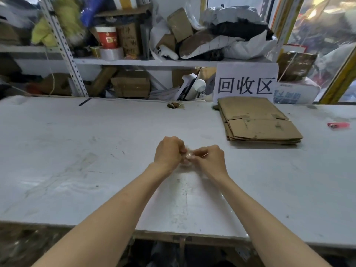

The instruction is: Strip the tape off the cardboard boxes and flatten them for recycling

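Balling a small crumpled wad of clear packing tape (187, 157) between both hands, above the middle of the white tabletop (77, 151) and nearer its front edge than its back.

Left hand (169, 151): fingers curled in, pinching one side of the wad. Right hand (211, 160): fingertips pinching the other side. The two hands almost touch.

Stack of flattened brown cardboard boxes (258, 120) lies toward the back right corner, just in front of a white paper sign with black characters (245, 83), well apart from the hands. No unflattened box shows on the tabletop.

Risks, as judged:
- Adhesive side faces the fingers, so the wad may cling on release and string out between the hands instead of dropping.
- The wad is transparent against a pale, scuffed surface. If set down it is easy to overlook, and it may stick to the tabletop.
- A loose tail could catch the cardboard stack if the wad is carried over it, putting tape back into the recycling.
- The wad is blurred; I cannot tell whether it is fully compacted.
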The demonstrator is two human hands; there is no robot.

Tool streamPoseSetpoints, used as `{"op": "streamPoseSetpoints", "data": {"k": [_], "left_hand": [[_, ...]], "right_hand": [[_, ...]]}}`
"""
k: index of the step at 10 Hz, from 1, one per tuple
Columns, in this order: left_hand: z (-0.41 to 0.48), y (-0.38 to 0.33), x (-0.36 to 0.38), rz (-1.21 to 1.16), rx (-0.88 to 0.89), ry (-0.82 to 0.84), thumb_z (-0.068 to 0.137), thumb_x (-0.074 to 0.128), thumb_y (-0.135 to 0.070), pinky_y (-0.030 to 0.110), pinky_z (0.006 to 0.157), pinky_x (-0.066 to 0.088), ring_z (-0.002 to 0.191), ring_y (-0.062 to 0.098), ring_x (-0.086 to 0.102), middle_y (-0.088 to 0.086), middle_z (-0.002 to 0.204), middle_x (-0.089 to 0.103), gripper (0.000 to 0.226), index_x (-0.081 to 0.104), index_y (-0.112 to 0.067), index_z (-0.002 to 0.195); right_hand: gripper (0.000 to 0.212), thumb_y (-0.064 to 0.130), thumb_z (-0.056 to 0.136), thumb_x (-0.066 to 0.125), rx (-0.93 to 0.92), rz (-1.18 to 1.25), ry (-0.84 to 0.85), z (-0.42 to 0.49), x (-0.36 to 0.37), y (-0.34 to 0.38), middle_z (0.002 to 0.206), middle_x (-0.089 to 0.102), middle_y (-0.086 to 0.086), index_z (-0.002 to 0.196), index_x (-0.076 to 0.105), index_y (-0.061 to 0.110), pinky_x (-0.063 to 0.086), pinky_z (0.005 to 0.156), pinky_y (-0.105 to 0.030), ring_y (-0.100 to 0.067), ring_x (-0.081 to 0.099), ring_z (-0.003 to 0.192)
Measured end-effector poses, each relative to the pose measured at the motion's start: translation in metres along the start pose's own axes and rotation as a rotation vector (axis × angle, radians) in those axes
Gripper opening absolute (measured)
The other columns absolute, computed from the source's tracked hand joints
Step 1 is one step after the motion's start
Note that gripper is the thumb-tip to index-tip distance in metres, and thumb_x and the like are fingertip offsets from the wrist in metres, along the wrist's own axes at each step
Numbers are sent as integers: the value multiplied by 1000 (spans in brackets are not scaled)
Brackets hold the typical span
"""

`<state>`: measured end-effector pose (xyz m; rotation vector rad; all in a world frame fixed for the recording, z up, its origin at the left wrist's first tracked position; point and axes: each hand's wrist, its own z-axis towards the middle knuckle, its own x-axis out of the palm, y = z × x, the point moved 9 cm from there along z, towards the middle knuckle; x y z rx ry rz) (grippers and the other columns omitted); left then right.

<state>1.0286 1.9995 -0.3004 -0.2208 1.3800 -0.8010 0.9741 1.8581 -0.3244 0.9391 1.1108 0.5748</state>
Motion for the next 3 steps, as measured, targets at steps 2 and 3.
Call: {"op": "streamPoseSetpoints", "data": {"k": [2, 3], "left_hand": [[5, -5, -4, 14, 88, 233, 74, 86, -27, 28, 69, 50, 78, 21, 65, 8, 85, 75, 24, 80, -12, 93], [-4, 18, -16, -157, -67, 286, 84, 78, -20, 23, 84, 56, 89, 13, 70, 4, 98, 77, 23, 78, -12, 106]], "right_hand": [[6, 13, 71, 79, -71, 43, -127, -4, 2, 9, 66, 70, 5, 71, 75, 17, 52, 67, -24, -9, 66, 66], [2, 12, 75, 75, -33, -72, -91, -10, 3, 13, 79, 71, -2, 76, 76, 13, 49, 71, -27, -16, 65, 76]]}}
